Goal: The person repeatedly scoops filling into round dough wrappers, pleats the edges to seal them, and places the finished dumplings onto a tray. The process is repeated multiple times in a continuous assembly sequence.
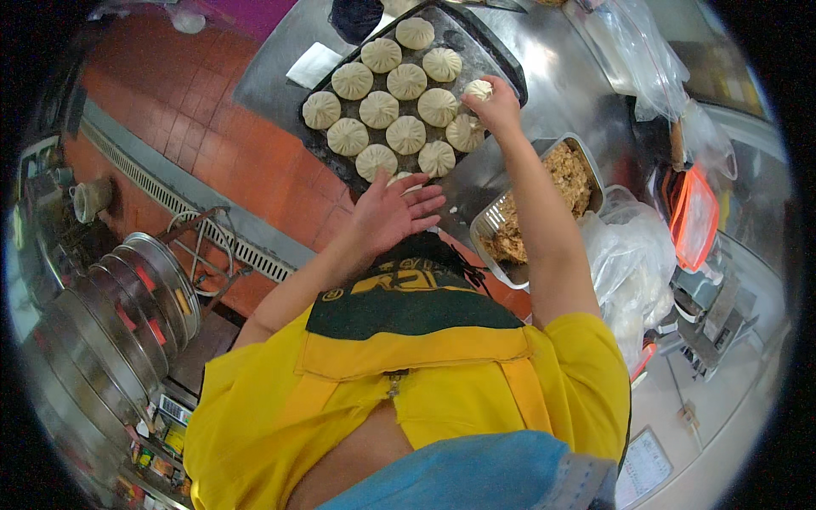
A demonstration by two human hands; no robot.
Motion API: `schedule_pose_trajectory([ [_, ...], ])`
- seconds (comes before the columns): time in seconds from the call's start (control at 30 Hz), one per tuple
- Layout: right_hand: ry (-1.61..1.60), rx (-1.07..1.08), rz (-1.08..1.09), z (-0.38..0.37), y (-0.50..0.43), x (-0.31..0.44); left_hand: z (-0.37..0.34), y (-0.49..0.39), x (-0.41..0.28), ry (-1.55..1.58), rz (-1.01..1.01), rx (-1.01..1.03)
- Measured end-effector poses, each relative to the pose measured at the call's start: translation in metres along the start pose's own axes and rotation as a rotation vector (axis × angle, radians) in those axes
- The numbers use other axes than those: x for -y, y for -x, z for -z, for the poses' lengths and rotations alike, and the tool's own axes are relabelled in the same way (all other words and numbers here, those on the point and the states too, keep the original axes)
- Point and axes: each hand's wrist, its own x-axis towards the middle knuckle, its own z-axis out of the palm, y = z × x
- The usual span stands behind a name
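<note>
Rows of pleated dough buns (406, 82) sit on a dark rectangular tray (488, 39) in front of me. My right hand (497, 105) grips a smaller pleated bun (479, 90) by its sides, over the tray's right part. At the tray's near edge my left hand (401, 207) is spread palm up with nothing in it, its fingers partly hiding one bun. Under my right forearm stands a metal pan of minced filling (566, 178), part of it hidden by the arm.
A folded white cloth or paper (314, 65) lies left of the tray on the steel worktop (271, 83). Plastic bags (628, 261) and an orange-rimmed item (695, 220) are at the right. Stacked round metal steamers (137, 306) stand at the left, near a floor drain grate (153, 182).
</note>
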Motion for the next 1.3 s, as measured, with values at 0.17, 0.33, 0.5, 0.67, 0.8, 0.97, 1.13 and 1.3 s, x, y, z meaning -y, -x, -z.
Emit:
schedule_pose_trajectory([
  [0.17,0.028,-0.075,0.005,-0.027,-0.014,-0.011,0.026,0.012,-0.011,0.021,-0.020,0.022],
  [0.33,0.138,0.051,-0.066,-0.016,-0.005,0.004,0.017,0.006,-0.014,-0.003,0.055,0.118],
  [0.5,-0.189,-0.167,0.097,0.072,0.069,0.040,-0.023,-0.004,-0.008,-0.137,0.136,0.153],
  [0.67,-0.001,-0.729,0.115,0.197,0.219,-0.003,-0.058,-0.028,0.019,-0.241,0.287,0.185],
  [0.8,-0.355,-0.819,-0.563,0.238,0.306,-0.107,-0.078,-0.047,0.060,-0.347,0.388,0.278],
  [0.97,-1.554,-0.584,-0.844,0.231,0.325,-0.230,-0.095,-0.058,0.105,-0.457,0.519,0.347],
  [1.13,-0.554,-0.832,-0.911,0.272,0.297,-0.317,-0.098,-0.061,0.139,-0.508,0.481,0.276],
  [1.3,0.559,-0.843,-0.832,0.307,0.288,-0.370,-0.100,-0.065,0.167,-0.471,0.442,0.274],
])
